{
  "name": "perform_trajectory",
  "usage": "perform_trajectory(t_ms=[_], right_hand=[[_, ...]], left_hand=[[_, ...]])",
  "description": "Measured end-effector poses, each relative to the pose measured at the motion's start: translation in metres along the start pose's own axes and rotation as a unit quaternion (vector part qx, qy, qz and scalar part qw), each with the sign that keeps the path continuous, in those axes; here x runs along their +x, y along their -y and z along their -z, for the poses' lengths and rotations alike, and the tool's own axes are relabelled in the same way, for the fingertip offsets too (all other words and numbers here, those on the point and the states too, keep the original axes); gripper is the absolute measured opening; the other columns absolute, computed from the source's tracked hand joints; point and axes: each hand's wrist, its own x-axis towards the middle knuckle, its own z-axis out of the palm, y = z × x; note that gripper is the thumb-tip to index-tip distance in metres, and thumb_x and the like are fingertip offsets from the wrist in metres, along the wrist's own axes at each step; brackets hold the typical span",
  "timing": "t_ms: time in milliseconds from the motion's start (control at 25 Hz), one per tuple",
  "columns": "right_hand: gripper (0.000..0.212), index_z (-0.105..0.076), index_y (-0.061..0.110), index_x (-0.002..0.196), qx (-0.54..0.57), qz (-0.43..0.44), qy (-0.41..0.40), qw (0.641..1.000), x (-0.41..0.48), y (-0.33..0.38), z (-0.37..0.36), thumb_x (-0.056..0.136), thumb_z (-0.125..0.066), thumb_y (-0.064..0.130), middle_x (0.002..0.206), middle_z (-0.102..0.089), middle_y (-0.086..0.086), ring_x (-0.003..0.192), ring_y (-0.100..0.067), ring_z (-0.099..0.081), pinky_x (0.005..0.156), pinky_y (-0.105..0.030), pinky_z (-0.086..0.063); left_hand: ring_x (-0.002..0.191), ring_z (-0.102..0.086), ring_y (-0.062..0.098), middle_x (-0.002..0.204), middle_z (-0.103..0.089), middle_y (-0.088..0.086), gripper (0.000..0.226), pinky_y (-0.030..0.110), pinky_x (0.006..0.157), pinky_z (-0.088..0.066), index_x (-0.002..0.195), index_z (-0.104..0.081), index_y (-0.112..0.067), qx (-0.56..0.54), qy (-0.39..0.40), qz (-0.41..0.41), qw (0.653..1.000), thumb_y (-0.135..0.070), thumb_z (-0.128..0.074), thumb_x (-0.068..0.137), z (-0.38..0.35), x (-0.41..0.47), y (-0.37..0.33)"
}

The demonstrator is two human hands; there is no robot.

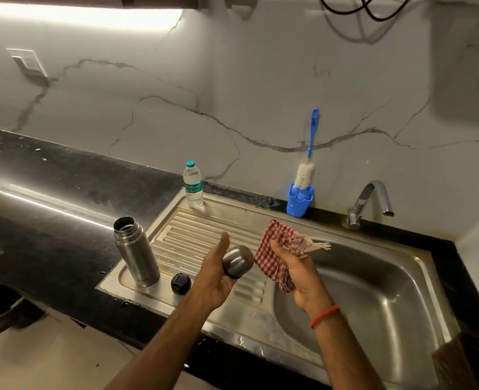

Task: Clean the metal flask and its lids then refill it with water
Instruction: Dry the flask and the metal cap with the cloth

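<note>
Now, stage: drying or wiping looks underway; refilling is not yet done.
Left hand [214, 273]: curled under the metal cap [238, 261], cradling it, dome facing up and toward the right.
Right hand [298, 270]: closed on a red checked cloth [274, 250], held just beside the cap, not clearly touching.
Flask [135, 250]: stands open on the sink drainboard [193, 237], long axis near upright, mouth up, leaning slightly in this wide view.
Inner stopper [180, 282]: black, lies on the drainboard beside the flask.
Left to do: by my judgement, finish the lids, fill from the water bottle [193, 184] or tap [370, 201], close.
Bottle brush [305, 175]: parked in its blue holder.
</note>
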Motion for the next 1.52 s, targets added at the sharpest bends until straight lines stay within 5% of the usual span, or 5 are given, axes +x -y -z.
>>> perform_trajectory(t_ms=[320,640,1080,1280,1520], right_hand=[[0.117,-0.014,0.045,0.155,-0.589,0.356,0.194,0.699,-0.007,-0.010,0.015,0.059,-0.070,0.080,0.167,0.002,0.007,0.154,-0.018,-0.002,0.120,-0.056,-0.019],[0.045,-0.053,0.029,0.133,-0.615,0.490,0.015,0.617,0.003,-0.011,0.029,0.095,-0.053,0.054,0.151,-0.041,-0.006,0.135,-0.026,-0.041,0.103,-0.043,-0.046],[0.049,-0.061,0.032,0.116,-0.170,-0.010,-0.015,0.985,0.024,0.036,-0.006,0.099,-0.031,0.066,0.101,-0.072,-0.014,0.071,-0.024,-0.069,0.052,-0.026,-0.048],[0.056,-0.041,0.032,0.148,-0.598,0.471,0.013,0.649,0.032,0.021,0.008,0.098,-0.041,0.057,0.157,-0.033,-0.003,0.144,-0.023,-0.031,0.116,-0.045,-0.028],[0.055,-0.035,0.030,0.150,-0.642,0.522,0.030,0.561,0.044,0.006,0.028,0.101,-0.047,0.049,0.160,-0.030,-0.008,0.149,-0.029,-0.024,0.122,-0.042,-0.017]], left_hand=[[0.128,-0.056,0.043,0.138,-0.062,0.016,0.110,0.063,0.111,-0.039,0.145,-0.050,-0.028,0.006,0.100,0.011,0.995,-0.100,-0.017,0.068,-0.029,-0.005,-0.001],[0.128,-0.059,0.039,0.138,-0.063,0.015,0.113,0.054,0.107,-0.046,0.151,-0.038,-0.046,0.040,0.193,-0.049,0.979,-0.102,-0.003,0.060,-0.053,-0.010,0.004],[0.127,-0.060,0.036,0.141,-0.060,0.016,0.114,0.044,0.099,-0.052,0.156,-0.023,-0.046,0.074,0.243,-0.090,0.963,-0.096,0.015,0.061,-0.073,-0.001,0.000],[0.127,-0.060,0.040,0.141,-0.062,0.012,0.114,0.058,0.103,-0.047,0.154,-0.031,-0.047,-0.007,0.239,-0.028,0.971,-0.104,0.000,0.060,-0.076,0.015,-0.024],[0.126,-0.059,0.044,0.143,-0.057,0.015,0.114,0.062,0.108,-0.042,0.154,-0.027,-0.053,0.015,0.241,-0.010,0.970,-0.105,-0.005,0.055,-0.073,0.020,-0.035]])
